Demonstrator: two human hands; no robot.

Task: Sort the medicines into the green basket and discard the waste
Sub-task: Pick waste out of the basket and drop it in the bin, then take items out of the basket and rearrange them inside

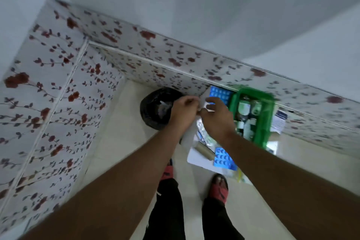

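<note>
Flanking right hand (216, 121): green basket (263, 128)

No lettering is legible anywhere in this blurred view. A printed leaflet (280, 121) beside the green basket (263, 122) carries dark text blocks too small to read. Bottle labels inside the basket are equally indistinct.

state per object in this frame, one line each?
left hand: fingers pinched, over the bin edge; what it holds is unclear.
right hand: fingers curled beside the left; any grip unclear.
black bin: open, bag-lined, waste inside.
green basket: on the floor, bottles inside.
upper blue blister pack: flat beside the basket.
lower blue blister pack: flat on white paper.
brown tube: lying on its side.
</note>
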